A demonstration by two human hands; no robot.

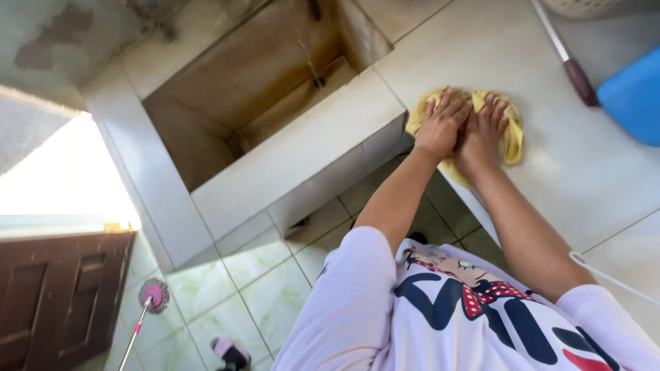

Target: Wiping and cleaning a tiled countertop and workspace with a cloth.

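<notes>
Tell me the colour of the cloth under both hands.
Yellow; the cloth shows best in the head view.

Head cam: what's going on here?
A person presses both hands flat on a yellow cloth at the edge of a white tiled counter, left hand beside right hand. A stained tiled basin sits to the left. A stick with a dark red handle and a blue container lie further along the counter. A pink mop rests on the green floor.

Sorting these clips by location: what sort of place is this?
Probably a home washing area: a tiled built-in water basin, a pink-headed mop on the green tiled floor, and both hands pressing a yellow cloth on the tiled counter.
</notes>
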